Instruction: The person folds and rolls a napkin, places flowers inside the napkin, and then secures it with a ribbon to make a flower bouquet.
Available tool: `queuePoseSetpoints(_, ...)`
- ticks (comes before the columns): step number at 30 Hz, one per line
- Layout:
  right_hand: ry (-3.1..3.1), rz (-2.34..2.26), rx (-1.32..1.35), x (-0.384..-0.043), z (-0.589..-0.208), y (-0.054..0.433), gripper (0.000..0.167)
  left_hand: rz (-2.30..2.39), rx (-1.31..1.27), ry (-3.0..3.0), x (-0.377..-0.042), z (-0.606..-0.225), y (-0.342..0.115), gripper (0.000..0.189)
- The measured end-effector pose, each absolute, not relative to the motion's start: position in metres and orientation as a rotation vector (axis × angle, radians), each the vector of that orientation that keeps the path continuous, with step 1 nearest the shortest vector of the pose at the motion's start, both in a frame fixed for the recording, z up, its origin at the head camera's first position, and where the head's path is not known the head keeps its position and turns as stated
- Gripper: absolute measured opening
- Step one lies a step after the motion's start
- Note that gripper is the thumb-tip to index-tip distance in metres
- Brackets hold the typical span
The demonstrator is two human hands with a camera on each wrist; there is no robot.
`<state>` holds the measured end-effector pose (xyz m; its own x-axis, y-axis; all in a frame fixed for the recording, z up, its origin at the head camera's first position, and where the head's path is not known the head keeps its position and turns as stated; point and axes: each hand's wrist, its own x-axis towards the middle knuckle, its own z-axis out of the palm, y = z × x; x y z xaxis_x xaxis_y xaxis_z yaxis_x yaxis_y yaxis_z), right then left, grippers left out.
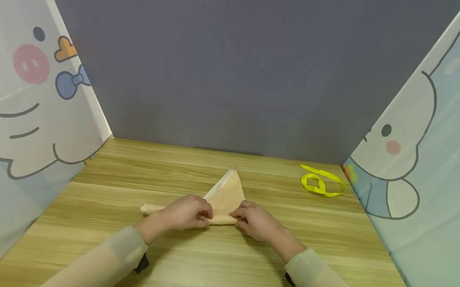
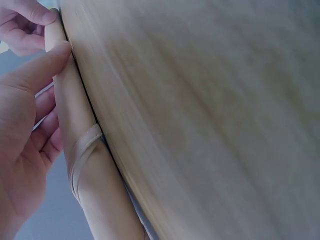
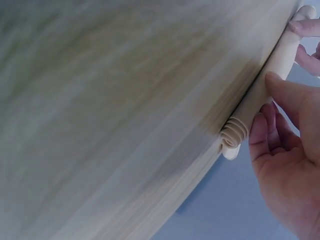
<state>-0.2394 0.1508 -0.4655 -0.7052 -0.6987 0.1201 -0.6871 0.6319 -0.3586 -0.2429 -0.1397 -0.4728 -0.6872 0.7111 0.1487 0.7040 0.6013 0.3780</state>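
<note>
A peach-coloured cloth (image 1: pixel 225 195) lies on the wooden table, its near edge rolled into a thin tube and its far part flat, tapering to a point away from the person. My left hand (image 1: pixel 190 213) pinches the roll left of its middle, thumb on the near side. Close by, my right hand (image 1: pixel 258 221) grips the roll's right end between thumb and curled fingers. In the right wrist view the end of the roll (image 3: pixel 234 134) shows spiral layers. Across the roll (image 2: pixel 75 115) in the left wrist view runs a slanting folded edge.
A yellow ribbon (image 1: pixel 330 194) lies loosely looped at the table's back right. A dark grey panel (image 1: pixel 239 68) stands behind the table (image 1: pixel 213 275). Cartoon-printed sheets (image 1: pixel 41 139) close off the left and right sides.
</note>
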Motion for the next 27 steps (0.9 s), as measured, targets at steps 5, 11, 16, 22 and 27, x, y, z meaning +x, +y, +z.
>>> queuePoseSetpoints(5, 2.835, -0.579, -1.193, -0.2386, -0.466, 0.151, 0.024, 0.666, 1.227, 2.785, -0.2425, -0.4694, -0.139, 0.007)
queuePoseSetpoints(11, 2.862, -0.583, -1.177, -0.239, -0.4687, 0.1503, 0.023, 0.765, 1.109, 2.749, -0.2447, -0.4685, -0.14, 0.008)
queuePoseSetpoints(16, 2.85, -0.688, -1.11, -0.2397, -0.4696, 0.1488, 0.016, 0.875, 0.952, 2.703, -0.247, -0.4692, -0.1395, 0.006)
queuePoseSetpoints(22, 2.844, -0.719, -1.084, -0.2417, -0.4685, 0.1465, 0.01, 0.955, 0.759, 2.687, -0.2471, -0.4696, -0.1364, 0.009)
queuePoseSetpoints(27, 2.823, -0.733, -1.045, -0.2434, -0.467, 0.1435, 0.01, 0.934, 0.702, 2.727, -0.2453, -0.4706, -0.1333, 0.012)
